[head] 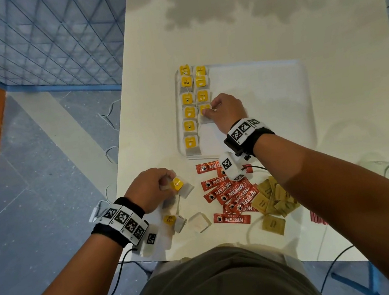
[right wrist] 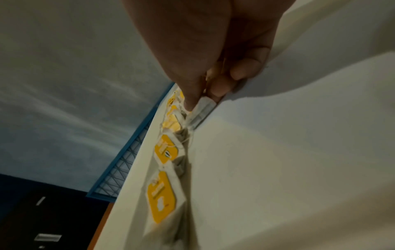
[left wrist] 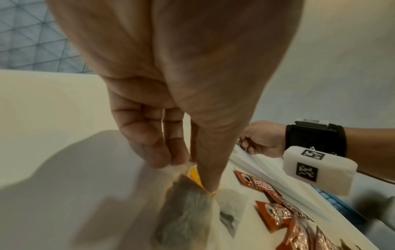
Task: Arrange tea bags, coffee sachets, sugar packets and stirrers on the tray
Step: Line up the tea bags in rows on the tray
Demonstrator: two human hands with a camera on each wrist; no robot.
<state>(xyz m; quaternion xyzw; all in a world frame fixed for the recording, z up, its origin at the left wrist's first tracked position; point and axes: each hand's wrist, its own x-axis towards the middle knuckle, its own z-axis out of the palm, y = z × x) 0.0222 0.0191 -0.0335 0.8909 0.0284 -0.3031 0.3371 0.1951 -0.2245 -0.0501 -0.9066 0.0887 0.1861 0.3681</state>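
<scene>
Tea bags (head: 193,104) with yellow tags lie in two neat columns along the left side of the white tray (head: 302,94) in the head view, pale sachets with grey leaf showing through the paper. The right hand (head: 227,111) rests on the tray with thumb and fingers pinching the nearest bag of the right column. The left hand (head: 151,188) is over the table (head: 270,20) near its front left corner, fingers curled round a loose tea bag (head: 180,185), with a few more bags lying just below it. Red Nescafe coffee sachets (head: 231,193) sit in a heap in front of the tray, brown sugar packets (head: 272,201) beside them to the right. From the left wrist, the left hand (left wrist: 171,118) pinches the bag's upper edge, its yellow tag (left wrist: 195,175) behind the thumb and the grey pouch hanging blurred below. From the right wrist, the right hand (right wrist: 205,59) grips a white paper edge of a bag (right wrist: 204,105) low against the tray, the yellow-tagged row (right wrist: 162,194) running toward the camera.
</scene>
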